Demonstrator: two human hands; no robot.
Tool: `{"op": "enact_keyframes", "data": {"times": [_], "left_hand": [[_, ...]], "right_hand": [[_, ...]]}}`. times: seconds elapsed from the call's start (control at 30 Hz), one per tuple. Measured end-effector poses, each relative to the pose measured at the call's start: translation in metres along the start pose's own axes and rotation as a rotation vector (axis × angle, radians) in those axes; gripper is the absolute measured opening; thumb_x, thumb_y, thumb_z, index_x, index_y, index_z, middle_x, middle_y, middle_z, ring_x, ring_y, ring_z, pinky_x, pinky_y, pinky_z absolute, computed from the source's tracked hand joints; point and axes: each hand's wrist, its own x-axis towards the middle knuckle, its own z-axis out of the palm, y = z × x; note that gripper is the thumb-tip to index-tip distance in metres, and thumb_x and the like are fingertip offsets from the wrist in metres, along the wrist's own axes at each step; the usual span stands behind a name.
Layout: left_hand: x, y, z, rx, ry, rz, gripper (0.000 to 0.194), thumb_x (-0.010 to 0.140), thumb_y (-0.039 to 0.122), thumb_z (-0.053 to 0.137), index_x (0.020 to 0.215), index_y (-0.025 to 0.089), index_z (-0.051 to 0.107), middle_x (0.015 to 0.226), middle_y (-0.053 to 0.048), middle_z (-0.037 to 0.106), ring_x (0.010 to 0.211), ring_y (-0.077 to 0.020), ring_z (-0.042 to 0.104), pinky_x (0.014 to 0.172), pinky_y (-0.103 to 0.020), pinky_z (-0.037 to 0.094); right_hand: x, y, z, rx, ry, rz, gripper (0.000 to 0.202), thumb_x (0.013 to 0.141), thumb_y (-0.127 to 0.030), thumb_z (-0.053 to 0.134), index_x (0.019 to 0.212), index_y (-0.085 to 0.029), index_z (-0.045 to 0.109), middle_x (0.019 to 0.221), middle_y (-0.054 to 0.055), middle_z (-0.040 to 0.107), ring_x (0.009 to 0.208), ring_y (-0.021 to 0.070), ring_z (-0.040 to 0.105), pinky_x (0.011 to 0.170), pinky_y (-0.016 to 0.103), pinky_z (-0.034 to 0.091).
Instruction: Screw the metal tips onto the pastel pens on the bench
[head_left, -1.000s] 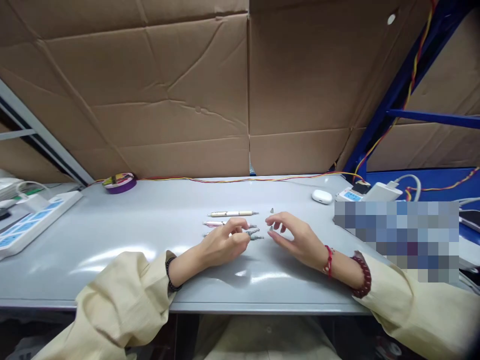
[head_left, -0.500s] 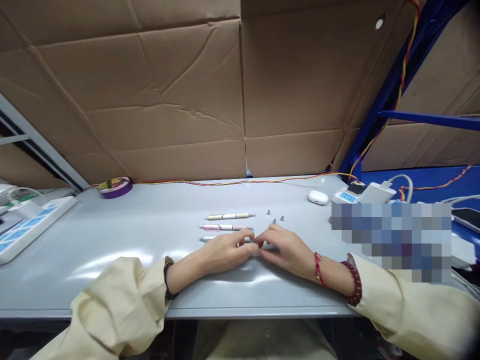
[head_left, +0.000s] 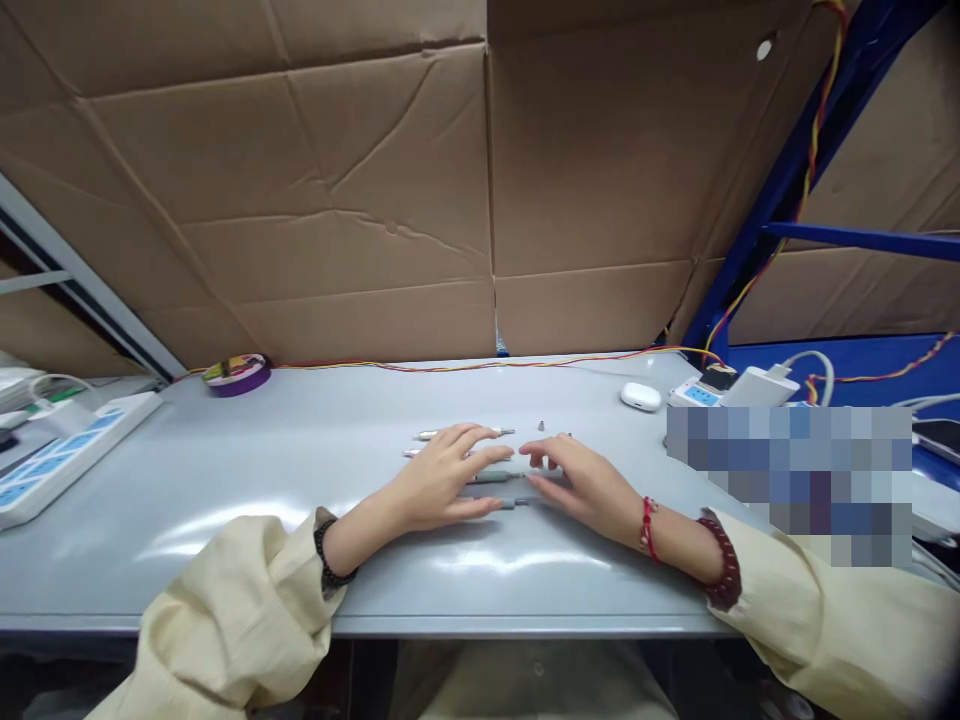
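Note:
My left hand (head_left: 439, 482) lies spread over a row of pens, fingers apart and pointing right. The farthest pen (head_left: 426, 435) is pale, and a second pen (head_left: 412, 453) is mostly hidden under the hand. A green pen (head_left: 495, 477) shows between the fingers and thumb. Beside the left thumb lies the end of a grey-green pen (head_left: 517, 503); whether the thumb presses on it I cannot tell. My right hand (head_left: 585, 485) is open to the right of the pen ends, fingers slightly bent. Beyond it stands a small grey cone-shaped tip (head_left: 541, 426), with another partly hidden.
A purple-edged tape roll (head_left: 236, 375) sits at the back left, near a white power strip (head_left: 82, 455). At the back right are a white earphone case (head_left: 640, 397) and a charger (head_left: 759, 388). A red-yellow cable (head_left: 420, 369) runs along the cardboard wall (head_left: 360, 200).
My hands were together with fingertips meeting; now they are apart. The left has spread its fingers over the pens, and the right has shifted slightly right. A pen end nearest me now shows.

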Motion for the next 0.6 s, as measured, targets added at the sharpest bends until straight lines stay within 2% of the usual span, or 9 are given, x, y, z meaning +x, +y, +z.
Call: {"op": "enact_keyframes", "data": {"times": [0.17, 0.3, 0.4, 0.5, 0.6], "left_hand": [[-0.004, -0.022, -0.006, -0.04, -0.096, -0.177, 0.057, 0.087, 0.055, 0.04, 0.137, 0.029, 0.029, 0.142, -0.008, 0.031, 0.132, -0.0318, 0.02, 0.104, -0.049, 0.024], [-0.008, -0.041, -0.006, -0.085, -0.145, -0.273, 0.049, 0.092, 0.053, 0.03, 0.132, 0.027, 0.037, 0.142, -0.007, 0.032, 0.133, -0.0303, 0.019, 0.104, -0.047, 0.024], [-0.01, -0.052, -0.009, -0.163, -0.13, -0.307, 0.041, 0.093, 0.048, 0.03, 0.121, 0.025, 0.05, 0.135, -0.007, 0.04, 0.127, -0.0271, 0.031, 0.101, -0.041, 0.03], [-0.012, -0.062, -0.013, -0.256, -0.106, -0.334, 0.036, 0.091, 0.046, 0.035, 0.11, 0.025, 0.057, 0.118, -0.007, 0.052, 0.111, -0.0245, 0.047, 0.092, -0.035, 0.039], [-0.013, -0.072, -0.014, -0.296, -0.11, -0.352, 0.032, 0.089, 0.044, 0.038, 0.1, 0.023, 0.061, 0.101, -0.005, 0.059, 0.093, -0.0224, 0.055, 0.081, -0.032, 0.043]], "right_hand": [[0.006, 0.012, -0.005, -0.029, 0.131, 0.005, 0.023, 0.087, -0.013, 0.042, 0.105, -0.02, 0.053, 0.098, 0.007, 0.061, 0.092, 0.0218, 0.054, 0.081, 0.039, 0.046], [0.009, 0.019, -0.005, -0.019, 0.113, 0.022, 0.021, 0.086, -0.012, 0.042, 0.1, -0.02, 0.055, 0.098, 0.007, 0.062, 0.094, 0.0226, 0.053, 0.082, 0.04, 0.045], [0.008, 0.021, -0.003, 0.009, 0.071, 0.035, 0.019, 0.086, -0.013, 0.044, 0.099, -0.021, 0.055, 0.096, 0.007, 0.062, 0.093, 0.0219, 0.053, 0.081, 0.039, 0.046], [0.007, 0.02, -0.001, 0.023, 0.061, 0.028, 0.019, 0.085, -0.013, 0.045, 0.1, -0.021, 0.055, 0.096, 0.006, 0.062, 0.093, 0.0214, 0.053, 0.081, 0.038, 0.046], [0.006, 0.018, -0.002, 0.035, 0.055, 0.022, 0.019, 0.085, -0.013, 0.045, 0.099, -0.021, 0.055, 0.096, 0.005, 0.062, 0.093, 0.0207, 0.053, 0.082, 0.037, 0.045]]}}
